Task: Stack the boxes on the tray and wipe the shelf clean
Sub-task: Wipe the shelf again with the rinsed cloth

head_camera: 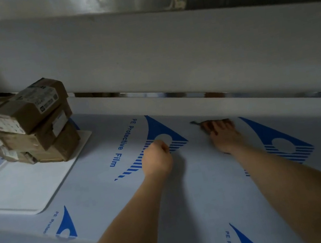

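bare forearms, left hand [157,158], right hand [224,136], sleeveless

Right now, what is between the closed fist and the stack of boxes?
In the head view, only bare shelf film printed with blue marks lies between the left hand and the boxes on the tray.

A stack of brown cardboard boxes [28,124] with white labels stands on the far corner of a white rectangular plastic tray [17,187], which lies at the left of the shelf [191,211] — a flat surface covered in white protective film printed with blue shapes and lettering. The left hand [157,158] hovers over the film with its fingers curled and nothing visible in them. The right hand [223,134] reaches to the back edge of the shelf, fingers spread flat on something dark and blurred — what it is cannot be told. Both forearms are bare.
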